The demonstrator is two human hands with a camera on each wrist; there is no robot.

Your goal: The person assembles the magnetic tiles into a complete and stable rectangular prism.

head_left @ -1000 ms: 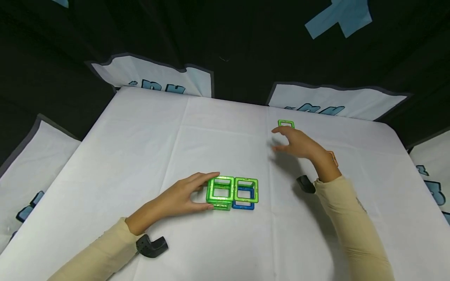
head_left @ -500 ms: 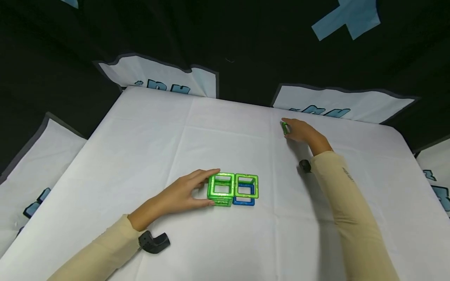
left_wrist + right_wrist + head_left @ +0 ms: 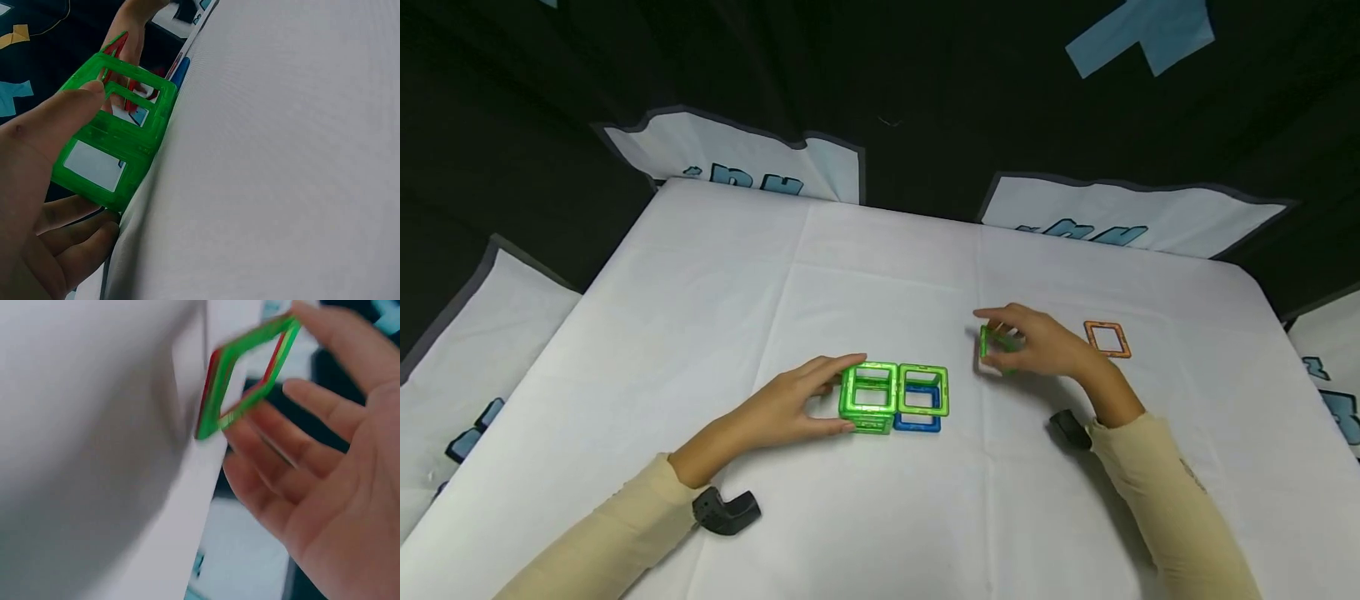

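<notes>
My left hand [image 3: 778,414] grips the side of a cube of green magnetic tiles [image 3: 871,409] standing on the table, thumb at the near side and fingertips at the far edge. Joined to the cube's right are an open green tile frame [image 3: 923,412] and, lower down, a blue magnetic tile [image 3: 917,427]. In the left wrist view, the thumb [image 3: 81,103] lies across the green cube. To the right, my right hand [image 3: 1041,343] pinches a square green magnetic tile [image 3: 983,342] by its edges; the right wrist view shows it blurred, with red along its edge.
An orange magnetic tile [image 3: 1124,341] lies flat on the white-covered table [image 3: 715,275], just right of the right hand. Black and white curtains [image 3: 760,158] hang behind the far table edge. Each wrist wears a black camera [image 3: 726,512].
My right hand has reached to the far green tile, taken it up and drawn it back toward me. The orange tile has come into view. My left hand has stayed at the cube.
</notes>
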